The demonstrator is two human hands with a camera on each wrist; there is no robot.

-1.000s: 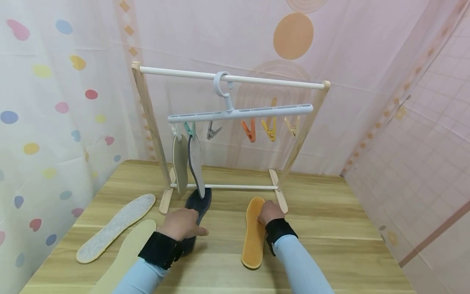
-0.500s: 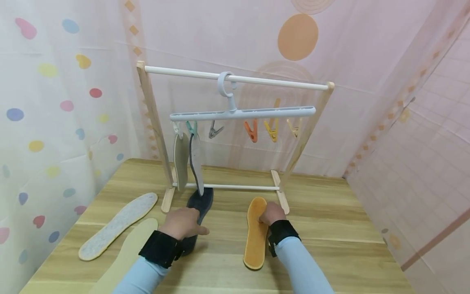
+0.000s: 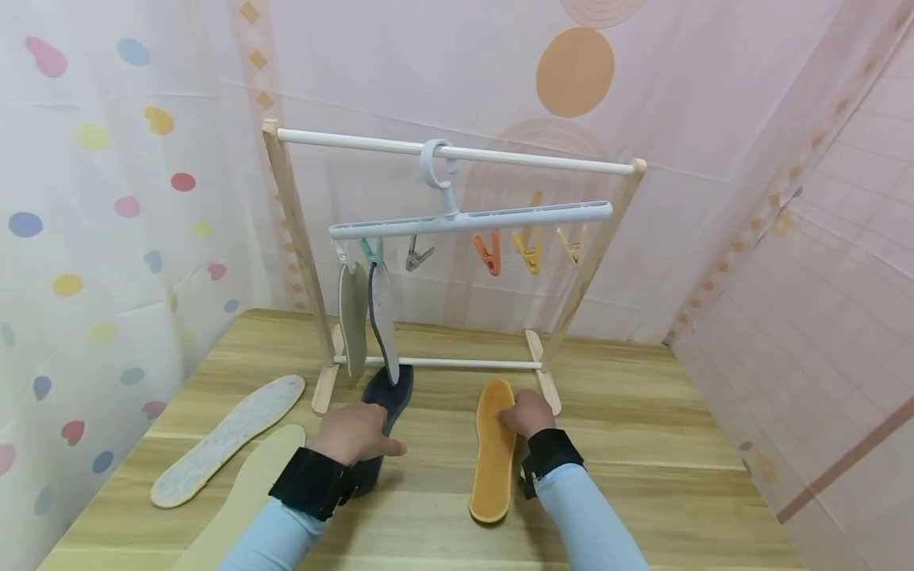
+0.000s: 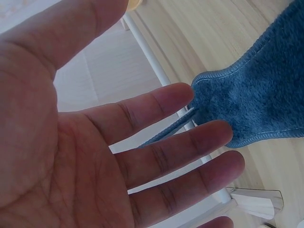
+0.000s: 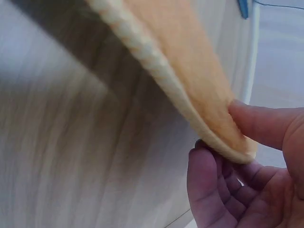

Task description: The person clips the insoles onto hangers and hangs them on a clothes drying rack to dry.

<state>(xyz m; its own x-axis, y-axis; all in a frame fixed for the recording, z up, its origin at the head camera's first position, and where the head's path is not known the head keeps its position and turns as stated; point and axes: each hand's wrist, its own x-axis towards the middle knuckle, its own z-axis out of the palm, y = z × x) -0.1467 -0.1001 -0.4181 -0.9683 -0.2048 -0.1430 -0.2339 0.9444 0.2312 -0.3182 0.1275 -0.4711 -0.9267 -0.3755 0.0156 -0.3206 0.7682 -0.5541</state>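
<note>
In the head view my right hand (image 3: 532, 413) pinches the right edge of an orange insole (image 3: 491, 468) near its far end. The right wrist view shows the thumb on the fuzzy face of the insole (image 5: 185, 52) and the curled fingers beneath, with a shadow on the table below. My left hand (image 3: 351, 432) is spread over a dark blue insole (image 3: 393, 394), holding nothing. Its fingers look straight in the left wrist view, where the fluffy blue insole (image 4: 259, 95) lies beyond them; touching cannot be told. Part of this insole is hidden under the hand.
A wooden rack (image 3: 296, 214) carries a pale blue hanger (image 3: 500, 218) with several clips. Two insoles hang from its left clips: a beige one (image 3: 352, 321) and a grey one with a dark edge (image 3: 383, 313). A grey insole (image 3: 228, 440) and a cream insole (image 3: 250, 492) lie at left.
My right hand and the orange insole have shifted slightly, the insole's far end now a little higher and tilted. The left hand stays in place over the dark blue insole.
</note>
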